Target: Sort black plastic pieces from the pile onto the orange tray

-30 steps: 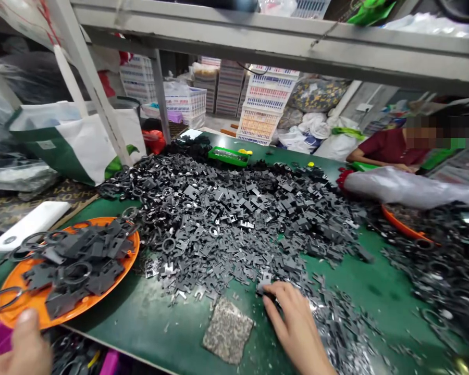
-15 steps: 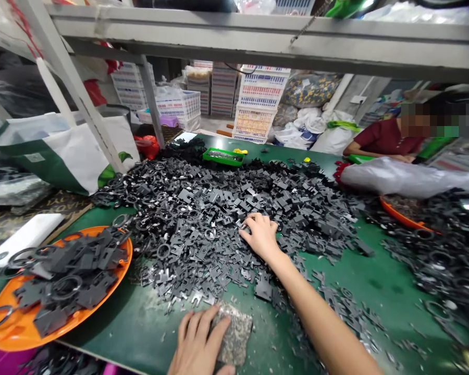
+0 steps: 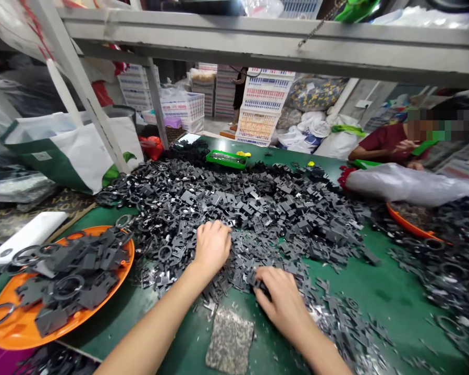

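Observation:
A wide heap of small dark grey and black plastic parts [image 3: 258, 195] covers the middle of the green table. My left hand [image 3: 213, 244] is in the near side of this heap, its fingers curled down and close together; the fingertips and anything in them are hidden. To its right and closer to me, my right hand [image 3: 280, 292] has thumb and fingers bent around a dark plastic part [image 3: 254, 277] at the heap's front edge. A speckled grey stone block [image 3: 230, 341] lies on the table between my forearms, touched by neither hand.
An orange tray [image 3: 119, 278] of larger black plates and rings stands at the left. Behind the heap sits a green tray [image 3: 226, 159]. A grey metal beam [image 3: 234, 39] crosses above the table. On the right are more dark parts [image 3: 449, 265] and a co-worker in a red shirt [image 3: 383, 139].
My left hand has left the stone block and moved up into the heap. My right hand has drawn back toward me to the heap's front edge. The co-worker's hand has risen.

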Motion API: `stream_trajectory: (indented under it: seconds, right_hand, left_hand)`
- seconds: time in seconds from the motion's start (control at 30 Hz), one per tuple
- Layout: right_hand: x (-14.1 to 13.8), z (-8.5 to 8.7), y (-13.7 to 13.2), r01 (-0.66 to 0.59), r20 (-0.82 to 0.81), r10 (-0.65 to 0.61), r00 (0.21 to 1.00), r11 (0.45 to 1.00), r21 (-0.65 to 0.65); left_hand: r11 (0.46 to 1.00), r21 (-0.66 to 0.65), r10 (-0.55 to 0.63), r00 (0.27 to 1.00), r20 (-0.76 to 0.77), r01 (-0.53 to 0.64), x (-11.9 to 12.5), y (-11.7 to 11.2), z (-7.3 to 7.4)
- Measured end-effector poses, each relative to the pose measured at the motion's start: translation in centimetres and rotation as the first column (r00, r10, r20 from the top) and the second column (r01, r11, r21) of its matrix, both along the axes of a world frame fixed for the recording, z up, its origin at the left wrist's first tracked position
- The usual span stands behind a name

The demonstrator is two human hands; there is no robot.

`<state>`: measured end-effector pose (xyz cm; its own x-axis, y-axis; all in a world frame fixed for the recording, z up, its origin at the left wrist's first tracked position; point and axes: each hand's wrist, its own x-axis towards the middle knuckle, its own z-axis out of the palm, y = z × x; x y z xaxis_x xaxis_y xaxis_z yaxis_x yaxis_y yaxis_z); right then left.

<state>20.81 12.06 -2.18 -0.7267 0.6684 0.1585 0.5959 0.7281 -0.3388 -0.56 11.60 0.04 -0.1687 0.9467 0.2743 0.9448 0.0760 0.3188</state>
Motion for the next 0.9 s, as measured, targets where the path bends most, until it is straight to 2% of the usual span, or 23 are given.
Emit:
stream_trajectory:
  seconds: [0.07,0.17,0.27,0.4,0.53,0.63,0.7,0.8,0.9]
  right_hand:
    - [0.6,-0.6,-0.7,-0.038,-0.001,0.038,0.999,0.999,-0.011]
    - [1.9,-1.8,-1.1,-0.057,-0.016,0.057,0.998,0.998,-0.015]
    - [3.0,-3.0,-0.8,-0.077,-0.042,0.077,0.996,0.997,-0.003]
    - [3.4,-3.4,-0.4,-0.114,-0.092,0.115,0.989,0.993,0.013]
    - [3.8,-3.2,-0.1,-0.036,-0.164,0.046,0.985,0.997,0.065]
    - [4.8,-3.1,0.7,0.112,-0.205,-0.082,0.975,0.984,0.138]
    - [5.3,-2.8,1.2,0.191,-0.197,-0.158,0.968,0.968,0.160]
    - [5.7,-1.8,1.4,0.253,-0.158,-0.229,0.961,0.955,0.155]
    - [5.8,-0.4,0.4,0.251,-0.071,-0.244,0.967,0.961,0.116]
  left_hand:
    - [1.000,-0.003,0.026,0.999,-0.045,-0.026,-0.2,3.5,-0.5]
    - [1.000,-0.017,-0.001,0.996,-0.091,0.000,-0.8,5.9,-1.1]
    - [1.000,0.002,0.024,0.994,-0.106,-0.024,-2.6,6.0,-0.7]
    - [0.982,0.040,0.189,0.979,-0.074,-0.186,-6.3,6.0,0.4]
    - [0.982,0.005,0.188,0.982,0.022,-0.189,-8.7,5.9,1.5]
    - [0.983,0.002,0.183,0.972,0.147,-0.185,-8.1,3.9,2.8]
    - [0.993,-0.024,0.114,0.964,0.240,-0.111,-6.4,1.3,3.4]
    - [0.981,-0.099,-0.116,0.919,0.377,0.164,-2.7,-3.6,3.1]
    - [0.877,-0.196,-0.272,0.789,0.551,0.439,0.9,-8.0,1.2]
